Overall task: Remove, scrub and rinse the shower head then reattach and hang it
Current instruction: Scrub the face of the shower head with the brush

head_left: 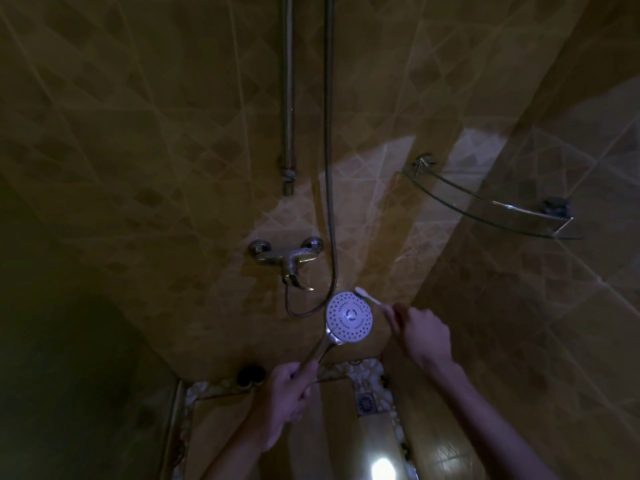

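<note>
- We stood in a dim, brown-tiled shower corner; most of the left side of the view was lost in shadow, and we could make out little there.
- Both our forearms ran out of the bottom edge of the frame.
- A dark round object (251,374) sat at the foot of the wall; we could not tell what it was.
- The shower head (349,317) was held in the air in front of the wall, below and to the right of the mixer tap (287,259), its white perforated face turned towards us.
- Its long axis ran diagonally: the round face at the upper right, the chrome handle sloping down to the lower left into our left hand (285,396).
- Our left hand's grip was clamped around the lower end of the handle, whose tip was hidden inside the fist.
- The hose (328,140) hung down the wall and looped under the tap; where it ended behind the head we could not see.
- Our right hand (420,332) was closed on a toothbrush (367,295), most of its handle hidden in the fist.
- The brush pointed up and left, its bristled tip at the top right rim of the face; whether it touched we could not tell.
- A glass corner shelf (485,206) hung on the right, and a floor drain (365,403) lay below.
</note>
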`<action>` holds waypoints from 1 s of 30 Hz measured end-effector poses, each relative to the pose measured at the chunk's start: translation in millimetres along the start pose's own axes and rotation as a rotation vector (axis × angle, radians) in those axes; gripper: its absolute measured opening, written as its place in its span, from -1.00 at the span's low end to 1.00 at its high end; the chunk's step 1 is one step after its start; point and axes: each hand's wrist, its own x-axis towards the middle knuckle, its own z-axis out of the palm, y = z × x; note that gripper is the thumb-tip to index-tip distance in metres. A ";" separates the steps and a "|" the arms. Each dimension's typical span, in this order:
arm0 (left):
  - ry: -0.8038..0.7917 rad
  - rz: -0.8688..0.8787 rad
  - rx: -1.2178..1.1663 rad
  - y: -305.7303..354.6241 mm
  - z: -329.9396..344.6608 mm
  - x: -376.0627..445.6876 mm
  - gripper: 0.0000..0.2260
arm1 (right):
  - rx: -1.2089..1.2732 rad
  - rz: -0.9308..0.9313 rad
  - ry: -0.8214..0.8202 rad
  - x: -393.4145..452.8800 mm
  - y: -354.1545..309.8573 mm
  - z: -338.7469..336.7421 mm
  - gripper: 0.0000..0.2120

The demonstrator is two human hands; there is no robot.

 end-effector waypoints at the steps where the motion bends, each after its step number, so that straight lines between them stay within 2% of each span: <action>1: -0.006 -0.001 -0.009 0.0 0.4 0.1 -0.73 | 0.007 0.008 0.020 -0.1 1.7 0.6 -0.50; 6: 0.026 -0.021 -0.035 -0.8 -0.3 1.7 -0.74 | -0.007 -0.152 -0.027 -38.5 -13.6 25.7 -0.42; 12: 0.015 -0.043 -0.044 -1.0 0.9 -1.7 -0.78 | 0.054 0.039 0.014 -5.4 13.1 9.8 -0.52; 18: 0.037 -0.044 -0.047 1.9 1.3 4.6 -0.75 | 0.032 -0.128 -0.034 -44.6 -14.9 23.0 -0.43; 21: 0.030 -0.055 -0.055 0.3 1.2 4.4 -0.74 | 0.088 0.004 -0.035 -27.3 -7.9 13.3 -0.51; 24: 0.014 -0.051 -0.059 -1.3 1.5 4.6 -0.77 | 0.053 0.120 0.016 -9.0 1.2 5.6 -0.48; 28: 0.050 -0.061 -0.068 -1.8 2.7 8.7 -0.71 | 0.066 0.026 -0.002 -35.0 -13.7 27.7 -0.39; 30: 0.064 -0.078 -0.071 -1.3 1.1 9.6 -0.71 | 0.048 -0.035 -0.007 -54.1 -23.1 34.5 -0.40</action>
